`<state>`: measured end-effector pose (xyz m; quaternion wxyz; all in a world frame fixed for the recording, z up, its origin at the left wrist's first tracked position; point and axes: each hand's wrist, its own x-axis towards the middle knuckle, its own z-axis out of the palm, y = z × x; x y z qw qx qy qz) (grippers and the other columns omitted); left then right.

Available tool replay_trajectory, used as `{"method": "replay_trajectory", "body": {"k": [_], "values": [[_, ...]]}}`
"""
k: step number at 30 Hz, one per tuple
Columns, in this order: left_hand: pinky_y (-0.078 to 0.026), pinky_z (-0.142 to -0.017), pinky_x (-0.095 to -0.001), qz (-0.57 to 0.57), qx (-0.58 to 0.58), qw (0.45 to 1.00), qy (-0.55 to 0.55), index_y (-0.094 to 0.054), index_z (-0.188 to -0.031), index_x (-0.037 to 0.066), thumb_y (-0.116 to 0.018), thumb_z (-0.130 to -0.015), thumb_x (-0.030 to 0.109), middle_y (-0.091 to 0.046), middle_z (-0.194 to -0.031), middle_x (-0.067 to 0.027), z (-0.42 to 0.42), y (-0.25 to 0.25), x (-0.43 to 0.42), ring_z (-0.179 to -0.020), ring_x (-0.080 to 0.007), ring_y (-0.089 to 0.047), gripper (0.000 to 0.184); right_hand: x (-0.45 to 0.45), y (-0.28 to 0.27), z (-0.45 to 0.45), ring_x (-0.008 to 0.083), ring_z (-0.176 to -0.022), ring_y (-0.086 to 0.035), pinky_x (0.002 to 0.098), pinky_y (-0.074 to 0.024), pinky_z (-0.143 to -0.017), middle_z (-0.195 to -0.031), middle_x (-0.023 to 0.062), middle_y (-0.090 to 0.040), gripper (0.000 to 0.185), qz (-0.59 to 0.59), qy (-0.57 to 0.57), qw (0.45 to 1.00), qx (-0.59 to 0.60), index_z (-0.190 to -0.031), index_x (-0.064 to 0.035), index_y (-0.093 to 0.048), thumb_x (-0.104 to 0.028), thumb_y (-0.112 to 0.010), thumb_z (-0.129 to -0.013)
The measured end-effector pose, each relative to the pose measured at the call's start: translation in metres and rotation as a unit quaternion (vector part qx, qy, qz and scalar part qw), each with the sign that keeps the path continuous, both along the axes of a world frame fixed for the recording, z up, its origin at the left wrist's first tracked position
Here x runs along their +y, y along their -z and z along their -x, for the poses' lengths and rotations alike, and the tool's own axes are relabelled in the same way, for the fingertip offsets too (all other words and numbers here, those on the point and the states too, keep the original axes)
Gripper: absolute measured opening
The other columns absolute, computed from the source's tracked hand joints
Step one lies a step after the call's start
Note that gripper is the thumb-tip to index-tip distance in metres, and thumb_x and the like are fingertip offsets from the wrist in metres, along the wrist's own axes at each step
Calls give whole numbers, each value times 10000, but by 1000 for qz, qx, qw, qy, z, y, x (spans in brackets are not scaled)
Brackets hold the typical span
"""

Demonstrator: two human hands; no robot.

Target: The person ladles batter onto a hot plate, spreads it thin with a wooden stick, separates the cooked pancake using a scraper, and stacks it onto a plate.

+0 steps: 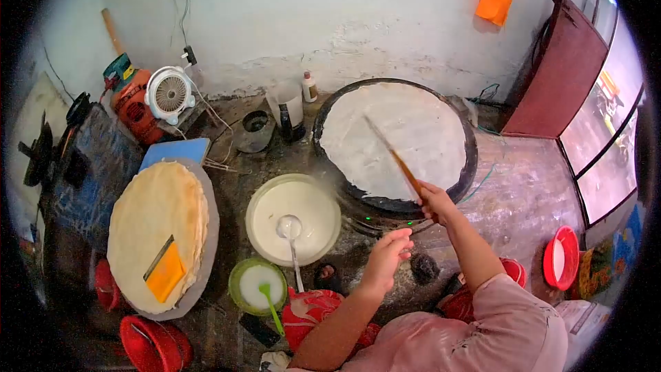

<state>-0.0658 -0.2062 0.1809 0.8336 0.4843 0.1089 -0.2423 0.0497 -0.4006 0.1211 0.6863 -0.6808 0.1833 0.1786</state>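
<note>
My right hand [437, 203] is closed around the handle end of a long, thin wooden spatula [398, 160]. The spatula's blade lies over a wide sheet of pale batter [385, 124] that covers most of a round black griddle [471, 158]. Just in front of the griddle's near edge, my left hand [387, 262] is held in the air, fingers loosely extended and nothing in them. To its left stands a large bowl of white batter [265, 231] with a metal ladle [295, 255] resting in it. A green bowl [237, 289] holds white liquid and a green spoon [270, 303].
At left, a stack of thin round pancakes [155, 213] carries an orange-and-yellow scraper [165, 272]. Behind are a small white fan [169, 95], a jug [286, 107] and a bottle [309, 87]. Red basins [157, 344] stand low at left; another red basin [563, 258] is at right.
</note>
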Motion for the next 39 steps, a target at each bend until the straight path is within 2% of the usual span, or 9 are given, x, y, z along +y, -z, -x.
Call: {"method": "replay_trajectory", "body": {"k": [7,11,15,28,29,32,34,36,39], "values": [[-438,-782,-285,34,-4,999,-9,-548,-1091,18,-500,-854,164,-574,-1051,-63,4,7,5,-939,-158,-552,282,48,66,42,78,-596,-487,223,-418,-522,-828,43,-577,365,92,-155,943,-278,-1281,-71,-420,-143,-399,-924],[-437,-775,-271,39,-8,999,-24,-545,-1102,11,-508,-853,174,-583,-1031,-58,-2,16,3,-926,-151,-555,299,108,134,55,92,-935,-474,207,-386,-782,-1059,25,-527,463,-105,-239,960,-97,-1322,-25,-334,-185,-439,-900],[-435,-777,-278,29,-13,999,-30,-544,-1106,13,-499,-856,163,-572,-1063,-60,-3,9,12,-941,-150,-547,296,151,153,47,107,-615,-506,253,-418,-521,-831,38,-573,514,-136,-229,962,-62,-1323,-50,-309,-147,-521,-865],[-446,-762,-280,64,-100,969,-215,-505,-1140,-9,-505,-839,112,-539,-1121,-92,9,-65,104,-951,-170,-549,325,83,183,96,203,-929,-535,339,-436,-779,-1022,129,-583,507,240,-397,886,-4,-1267,-26,-394,-299,-523,-860],[-449,-748,-277,53,-128,956,-260,-504,-1139,-11,-503,-835,103,-543,-1111,-95,13,-73,127,-938,-171,-555,325,51,240,100,207,-875,-550,346,-445,-757,-967,131,-597,463,109,-328,938,22,-1221,-24,-445,-293,-534,-855],[-452,-709,-255,-91,-240,870,-421,-524,-1130,21,-508,-822,100,-564,-1074,-99,34,-66,193,-899,-153,-567,317,22,248,120,209,-776,-565,355,-468,-683,-876,122,-607,348,171,-396,902,-28,-1106,3,-538,-234,-544,-851],[-459,-719,-275,-374,-40,798,-471,-556,-1100,46,-520,-811,116,-582,-1047,-121,49,-69,234,-916,-178,-568,300,5,240,134,180,-728,-563,316,-461,-626,-865,98,-607,317,172,-410,896,-25,-1114,8,-530,-177,-541,-857],[-474,-723,-353,-706,-207,496,-462,-540,-1135,70,-536,-780,111,-578,-1045,-162,55,4,307,-851,-254,-599,358,-6,237,141,150,-680,-561,276,-455,-568,-854,73,-607,292,173,-413,894,-25,-1122,13,-522,-119,-538,-863],[-465,-739,-425,-842,-71,418,-334,-595,-942,42,-575,-757,149,-505,-1157,-210,79,31,371,-857,-342,-582,215,0,196,158,160,-652,-567,275,-468,-553,-843,80,-608,291,122,-296,940,113,-1110,44,-505,-109,-531,-864]]}}
